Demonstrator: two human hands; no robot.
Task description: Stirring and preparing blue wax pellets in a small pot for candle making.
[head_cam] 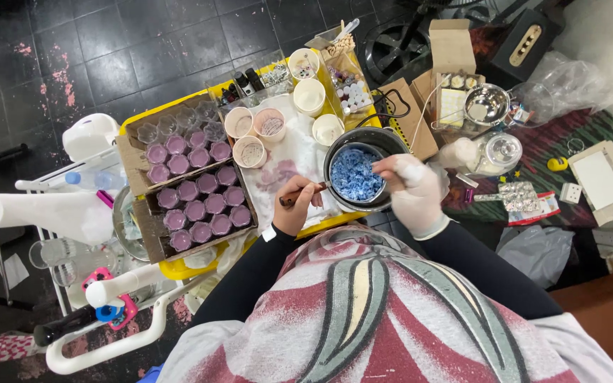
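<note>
Right now the small dark metal pot of blue wax flakes (355,172) sits at the near edge of the yellow tray table (179,269) — my bare left hand (296,206) is closed around its wooden handle (305,193). My white-gloved right hand (413,188) pinches flakes over the rim. I judge a tilt would spill flakes. Cardboard boxes of purple-filled cups (200,206) and cream paper cups (264,131) crowd the left side.

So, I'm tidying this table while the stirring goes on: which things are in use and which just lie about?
In use: left hand gripping a wooden handle; gloved right hand on the dark pot of blue flakes.

Lying about: purple candles in boxes, white cups, paper roll, metal bowl.
</note>
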